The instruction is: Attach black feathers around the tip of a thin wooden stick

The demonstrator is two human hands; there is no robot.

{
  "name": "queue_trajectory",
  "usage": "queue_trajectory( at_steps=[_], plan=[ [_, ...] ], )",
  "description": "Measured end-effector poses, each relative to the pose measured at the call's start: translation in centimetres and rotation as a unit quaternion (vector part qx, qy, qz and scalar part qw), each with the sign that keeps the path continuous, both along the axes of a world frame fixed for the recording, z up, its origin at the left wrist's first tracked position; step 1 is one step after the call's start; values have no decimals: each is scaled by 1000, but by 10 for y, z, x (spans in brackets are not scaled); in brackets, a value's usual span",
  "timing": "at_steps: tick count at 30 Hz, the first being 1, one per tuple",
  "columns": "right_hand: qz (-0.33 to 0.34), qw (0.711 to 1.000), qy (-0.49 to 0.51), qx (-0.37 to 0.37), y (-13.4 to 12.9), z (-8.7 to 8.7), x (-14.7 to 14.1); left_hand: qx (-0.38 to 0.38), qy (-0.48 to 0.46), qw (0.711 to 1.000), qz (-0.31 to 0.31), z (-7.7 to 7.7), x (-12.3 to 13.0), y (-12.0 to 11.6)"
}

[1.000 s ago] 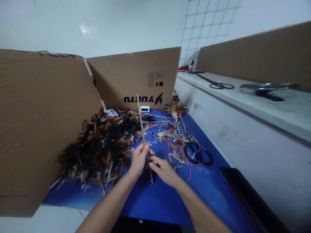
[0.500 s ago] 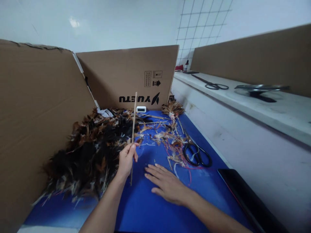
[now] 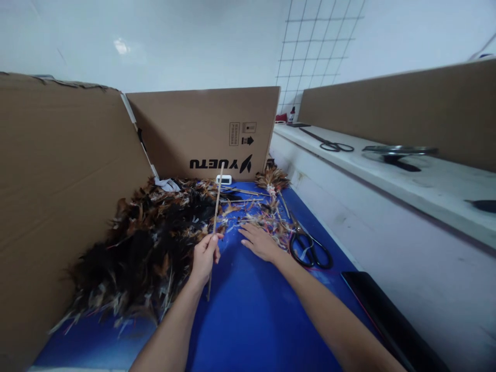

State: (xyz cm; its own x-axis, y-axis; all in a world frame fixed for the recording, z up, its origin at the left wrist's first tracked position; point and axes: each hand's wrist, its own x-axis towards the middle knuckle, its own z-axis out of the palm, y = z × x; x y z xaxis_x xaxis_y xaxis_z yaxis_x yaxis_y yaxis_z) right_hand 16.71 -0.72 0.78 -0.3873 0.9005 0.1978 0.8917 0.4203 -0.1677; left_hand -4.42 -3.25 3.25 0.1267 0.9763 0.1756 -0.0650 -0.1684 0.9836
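A thin wooden stick [image 3: 218, 201] points up and away from me, its lower part gripped by the closed fingers of my left hand [image 3: 205, 257]. Flat on the blue tabletop [image 3: 248, 315], palm down with fingers outstretched, is my right hand [image 3: 259, 242]. It touches the near side of loose feather scraps [image 3: 248, 211] and bits of string. Left of my left hand lies a big pile of black and brown feathers [image 3: 143, 258]. Black-handled scissors [image 3: 311, 250] rest to the right of my right hand.
Cardboard panels [image 3: 174, 124] wall off the left and back. A small white digital display [image 3: 223, 180] stands at the back, near a feather bundle [image 3: 272, 179]. On the right, a black flat object [image 3: 383, 310] lies along the edge; a white ledge [image 3: 349, 155] carries another pair of scissors [image 3: 333, 145].
My right hand has slid forward over the table to the feather scraps. My left hand keeps the stick, now tilted a little more to the right. The view has shifted slightly.
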Motion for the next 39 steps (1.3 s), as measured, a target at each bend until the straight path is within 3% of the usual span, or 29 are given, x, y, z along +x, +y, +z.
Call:
queue_trajectory(
  at_steps=[3,7,10,13,21,28,31,34,39],
  plan=[
    [-3,1000,-2,11,-18,10,-6,-11,-22,1000,8,-4,-1,5],
    [84,996,-7,-5,-86,19,-9,-33,-58,998,3,-7,-1,7],
    [130,990,-18,-56,-136,17,-1,-42,-62,997,-2,-6,1,6],
    [112,990,-17,-83,-155,9,10,-55,-71,996,-12,-5,2,4],
    [26,999,20,-35,-106,-6,20,-63,-109,992,-33,-5,3,2],
    [-29,999,16,34,-83,-9,12,-85,-109,988,-64,-20,14,4],
    [-40,995,47,75,-81,6,0,-88,-105,987,-82,-27,19,4],
    [-29,986,122,114,-78,32,-24,-87,-96,986,-102,-31,22,3],
    [47,967,250,30,-53,73,-79,-56,-100,987,-110,-39,27,2]
  ],
)
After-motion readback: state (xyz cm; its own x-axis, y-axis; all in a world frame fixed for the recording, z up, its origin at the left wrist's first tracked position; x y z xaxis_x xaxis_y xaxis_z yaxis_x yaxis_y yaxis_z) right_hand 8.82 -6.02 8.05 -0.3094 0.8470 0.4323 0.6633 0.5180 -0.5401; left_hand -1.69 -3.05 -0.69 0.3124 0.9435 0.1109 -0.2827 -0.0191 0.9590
